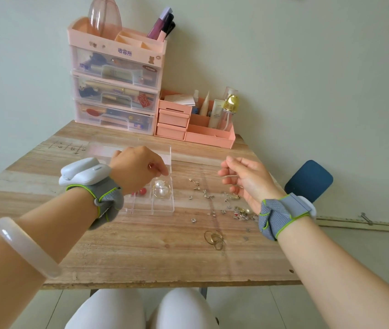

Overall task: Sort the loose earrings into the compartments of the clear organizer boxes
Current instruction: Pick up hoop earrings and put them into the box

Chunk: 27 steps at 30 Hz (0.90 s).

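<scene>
Clear plastic compartmented organizer box (162, 205), tabletop centre: holds red studs (142, 191) and pearl hoops (161, 188). Left hand (138, 169) grip: curled above it, contents unclear. Right hand (243, 179) grip: pinching thin gold pin (230, 176). Many small loose earrings (212, 203) unsorted toward right edge.

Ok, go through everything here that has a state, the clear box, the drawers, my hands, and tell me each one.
Clear plastic organizer box: lid open, tilted back.
Pearl and gold hoop earrings: in a box compartment.
Left hand: fingers curled, pinching something small over the box.
Right hand: holds a thin metal piece.
Pink drawer tower: drawers closed.
</scene>
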### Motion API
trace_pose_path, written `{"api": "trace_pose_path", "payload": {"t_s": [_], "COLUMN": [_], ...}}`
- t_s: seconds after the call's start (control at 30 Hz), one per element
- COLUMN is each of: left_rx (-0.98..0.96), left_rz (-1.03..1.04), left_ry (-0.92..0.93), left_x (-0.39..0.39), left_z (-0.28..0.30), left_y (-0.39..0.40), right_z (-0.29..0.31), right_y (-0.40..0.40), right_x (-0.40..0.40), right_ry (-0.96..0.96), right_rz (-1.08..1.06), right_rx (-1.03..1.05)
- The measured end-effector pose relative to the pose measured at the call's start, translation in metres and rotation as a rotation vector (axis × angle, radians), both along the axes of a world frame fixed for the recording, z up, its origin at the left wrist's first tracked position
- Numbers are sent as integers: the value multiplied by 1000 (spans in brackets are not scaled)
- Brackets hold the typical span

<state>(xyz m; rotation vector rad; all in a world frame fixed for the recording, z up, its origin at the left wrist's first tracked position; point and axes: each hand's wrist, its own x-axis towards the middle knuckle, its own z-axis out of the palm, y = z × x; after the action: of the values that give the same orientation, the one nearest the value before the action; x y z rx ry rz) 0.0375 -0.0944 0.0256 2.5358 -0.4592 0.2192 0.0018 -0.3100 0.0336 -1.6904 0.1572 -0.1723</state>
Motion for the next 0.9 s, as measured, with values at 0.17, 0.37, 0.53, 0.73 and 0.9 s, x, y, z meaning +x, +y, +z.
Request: {"api": "trace_pose_path", "payload": {"t_s": [0.17,0.37,0.53,0.73,0.9], "left_rx": [-59,-35,106,156,179], "left_rz": [-105,-338,-447,-483,-513], "left_ry": [40,50,-48,8,49], "left_x": [-22,-57,-65,-63,-62], "left_z": [-4,-10,-21,-28,-26], "left_y": [-18,-55,-75,-78,-78], "right_z": [-3,-11,-12,-14,-16], "right_y": [-6,-12,-11,-12,-9], "right_x": [-6,-11,-13,-12,-10], "right_ry": [1,-4,6,8,0], "right_rz": [11,0,8,4,1], "right_rx": [-89,-142,-145,-179,-151]}}
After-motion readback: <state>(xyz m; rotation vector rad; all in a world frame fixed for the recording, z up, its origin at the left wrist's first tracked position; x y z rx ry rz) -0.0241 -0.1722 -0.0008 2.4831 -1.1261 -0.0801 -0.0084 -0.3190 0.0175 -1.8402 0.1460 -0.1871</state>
